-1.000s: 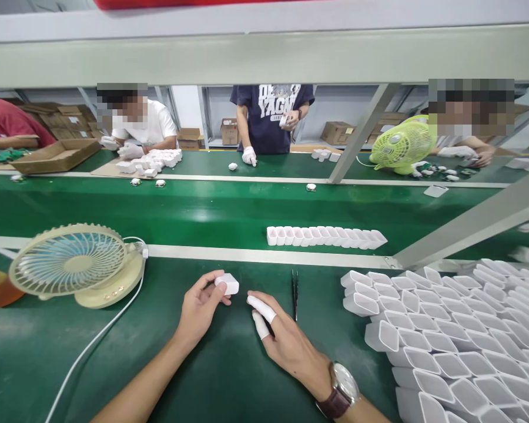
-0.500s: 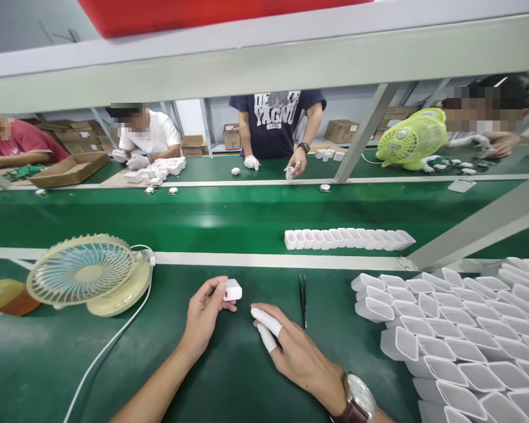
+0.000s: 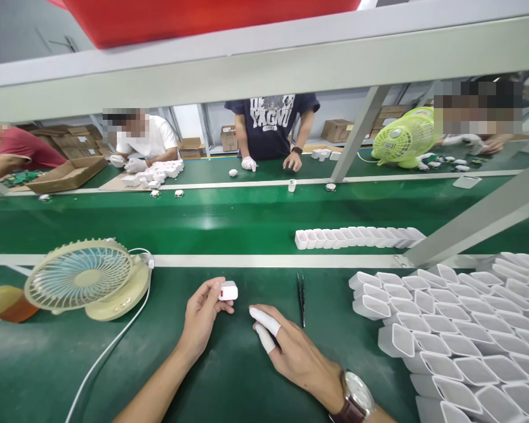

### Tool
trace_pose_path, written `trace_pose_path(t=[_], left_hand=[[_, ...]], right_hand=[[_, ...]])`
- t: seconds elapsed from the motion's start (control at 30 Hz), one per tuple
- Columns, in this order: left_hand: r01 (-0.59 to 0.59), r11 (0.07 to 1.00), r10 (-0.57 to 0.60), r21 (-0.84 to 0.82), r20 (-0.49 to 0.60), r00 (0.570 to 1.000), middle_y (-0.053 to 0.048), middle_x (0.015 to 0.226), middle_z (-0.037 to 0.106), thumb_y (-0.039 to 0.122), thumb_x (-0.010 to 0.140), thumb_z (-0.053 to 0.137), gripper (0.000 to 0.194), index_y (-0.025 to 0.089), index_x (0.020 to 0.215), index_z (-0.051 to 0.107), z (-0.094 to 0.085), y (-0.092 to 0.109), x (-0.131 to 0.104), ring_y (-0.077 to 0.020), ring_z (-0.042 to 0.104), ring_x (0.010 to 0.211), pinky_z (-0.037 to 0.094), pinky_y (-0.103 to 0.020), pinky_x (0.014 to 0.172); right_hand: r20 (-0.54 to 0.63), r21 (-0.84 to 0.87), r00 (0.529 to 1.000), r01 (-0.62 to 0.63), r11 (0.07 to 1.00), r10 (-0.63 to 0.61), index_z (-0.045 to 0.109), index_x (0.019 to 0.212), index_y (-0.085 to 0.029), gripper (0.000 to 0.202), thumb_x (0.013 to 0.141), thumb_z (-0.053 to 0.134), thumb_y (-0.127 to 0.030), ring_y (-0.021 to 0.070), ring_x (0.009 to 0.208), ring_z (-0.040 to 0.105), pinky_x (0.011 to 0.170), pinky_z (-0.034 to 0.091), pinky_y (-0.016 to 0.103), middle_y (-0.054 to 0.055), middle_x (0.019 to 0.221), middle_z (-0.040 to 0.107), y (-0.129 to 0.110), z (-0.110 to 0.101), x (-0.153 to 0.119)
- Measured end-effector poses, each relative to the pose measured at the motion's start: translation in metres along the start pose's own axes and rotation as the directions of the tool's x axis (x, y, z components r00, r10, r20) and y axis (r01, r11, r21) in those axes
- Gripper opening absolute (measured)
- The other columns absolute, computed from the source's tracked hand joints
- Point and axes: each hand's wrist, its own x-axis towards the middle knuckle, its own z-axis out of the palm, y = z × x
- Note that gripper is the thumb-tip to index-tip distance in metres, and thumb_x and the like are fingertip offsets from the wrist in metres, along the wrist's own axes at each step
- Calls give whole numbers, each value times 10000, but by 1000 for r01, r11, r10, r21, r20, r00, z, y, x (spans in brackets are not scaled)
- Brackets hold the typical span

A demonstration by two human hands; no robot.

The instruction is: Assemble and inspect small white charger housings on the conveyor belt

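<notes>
My left hand (image 3: pixel 203 314) pinches a small white plastic housing (image 3: pixel 228 290) with a red spot on its left side, held just above the green bench. My right hand (image 3: pixel 293 352) rests to the right of it, holding nothing, its fingers stretched forward and apart from the housing. White finger cots cover two of its digits, and a watch (image 3: pixel 358 392) is on the wrist. Black tweezers (image 3: pixel 301 301) lie on the bench beyond the right hand. Farther right stand many open white plastic cases (image 3: pixel 456 346) in packed rows.
A cream fan (image 3: pixel 86 276) with a white cable stands at left beside an amber bottle (image 3: pixel 9 302). Past the bench edge, a green belt (image 3: pixel 220 220) carries a row of white cases (image 3: pixel 357 238). Slanted metal posts (image 3: pixel 476 217) rise at right. Several co-workers sit or stand opposite.
The row of white cases and small parts on the belt have shifted right. A co-worker opposite has let go of a white case at the belt's edge. My hands have barely moved.
</notes>
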Motion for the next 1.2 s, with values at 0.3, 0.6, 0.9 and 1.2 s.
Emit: trace_pose_path(t=[0.3,0.6,0.9,1.2], left_hand=[[-2,1000,2,3,-8,1000,-61,880,729,506,835,820,439,132,1056,757,-1,-1,1,-152,678,680,620,-281,572],[-13,1000,13,-3,4,1000,-46,831,716,505,851,794,417,134,1036,743,0,-3,2,-150,663,659,601,-279,573],[-259,910,222,322,149,964,-93,1155,697,260,900,709,331,203,1219,643,-5,-19,-4,-213,701,1005,593,-350,892],[-510,609,389,607,331,860,-101,1251,636,158,954,588,378,257,1319,583,-10,-25,-10,-243,647,1160,545,-423,1024]], right_hand=[[-65,10,996,68,998,-67,494,1428,-218,401,1043,419,-137,213,969,766,868,663,361,94,1091,758,1,1,3],[-81,37,984,159,987,-156,610,1161,-205,170,1043,493,-171,194,978,753,889,654,334,87,1087,759,-6,-7,11],[-64,-69,980,181,981,-186,607,1227,-176,295,1024,409,-98,224,1073,738,925,662,373,128,1174,741,-3,-7,11],[-53,-82,983,169,982,-173,625,1200,-182,250,1022,460,-118,234,1102,735,967,653,401,131,1186,743,-4,-5,8]])
